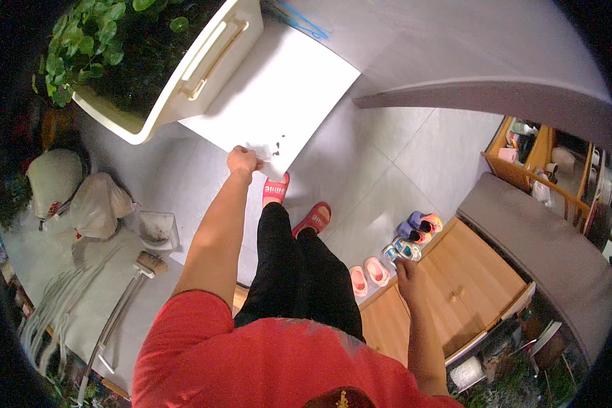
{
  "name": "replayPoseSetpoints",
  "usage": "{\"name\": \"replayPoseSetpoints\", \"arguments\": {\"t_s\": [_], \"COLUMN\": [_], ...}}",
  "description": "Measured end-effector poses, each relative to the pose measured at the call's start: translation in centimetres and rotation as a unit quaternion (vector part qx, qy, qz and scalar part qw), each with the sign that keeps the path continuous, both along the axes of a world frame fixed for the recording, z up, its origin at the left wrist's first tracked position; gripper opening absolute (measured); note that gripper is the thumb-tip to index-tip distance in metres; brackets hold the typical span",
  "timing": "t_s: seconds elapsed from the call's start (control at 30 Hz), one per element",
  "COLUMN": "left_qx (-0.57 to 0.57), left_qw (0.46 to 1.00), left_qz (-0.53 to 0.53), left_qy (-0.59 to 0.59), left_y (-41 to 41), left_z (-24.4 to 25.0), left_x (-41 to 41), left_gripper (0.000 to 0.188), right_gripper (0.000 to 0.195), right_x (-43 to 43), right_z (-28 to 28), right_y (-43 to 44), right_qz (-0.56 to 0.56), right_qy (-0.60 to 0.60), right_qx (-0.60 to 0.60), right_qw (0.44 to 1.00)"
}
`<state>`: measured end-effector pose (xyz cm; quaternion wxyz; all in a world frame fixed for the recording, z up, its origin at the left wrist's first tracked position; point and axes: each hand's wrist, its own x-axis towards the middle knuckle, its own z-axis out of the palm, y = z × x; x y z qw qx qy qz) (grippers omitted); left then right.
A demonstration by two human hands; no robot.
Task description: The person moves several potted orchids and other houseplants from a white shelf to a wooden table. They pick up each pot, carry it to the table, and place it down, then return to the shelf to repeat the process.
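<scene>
My left hand [243,159] is stretched forward, its fingers closed on a thin whitish tissue or film [259,151]. It is over the near corner of a large white panel [290,86]. Several small dark bits [277,146] show beside the tissue, against the white. Down at my side hangs my right hand [407,271], above the wooden cabinet and near a row of shoes. Nothing can be seen in it, though its fingers are mostly hidden. My feet, in red slippers [313,218], are just short of the panel.
A white tub [148,127] with leafy green plants [89,46] stands front left. Leftward are a dustpan [158,229], broom [150,262], tied plastic bag [99,204] and mop strands [56,306]. Several shoes [408,248] line the wooden cabinet [469,290]; a wooden shelf [535,171] stands far right.
</scene>
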<state>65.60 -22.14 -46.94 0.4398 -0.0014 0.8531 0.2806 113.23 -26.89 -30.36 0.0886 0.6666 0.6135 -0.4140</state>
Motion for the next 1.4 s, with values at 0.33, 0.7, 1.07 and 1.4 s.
{"name": "replayPoseSetpoints", "arguments": {"t_s": [0.33,0.7,1.07,1.4], "left_qx": [0.204,0.273,0.316,0.303], "left_qw": [0.956,0.882,0.816,0.805], "left_qz": [-0.093,-0.277,-0.368,-0.406], "left_qy": [-0.188,-0.267,-0.315,-0.309], "left_y": [-1.1,2.9,11.2,25.7], "left_z": [21.0,37.2,39.6,40.7], "left_x": [15.6,32.5,42.7,48.5], "left_gripper": [0.014,0.009,0.013,0.014], "right_gripper": [0.024,0.028,0.033,0.025], "right_x": [-11.6,2.9,11.3,16.9], "right_z": [12.7,25.0,28.2,28.2], "right_y": [7.1,5.0,10.0,23.2], "right_qz": [0.034,0.114,-0.055,-0.031], "right_qy": [0.181,-0.004,-0.058,-0.014], "right_qx": [0.334,0.453,0.506,0.431], "right_qw": [0.924,0.884,0.859,0.902]}}
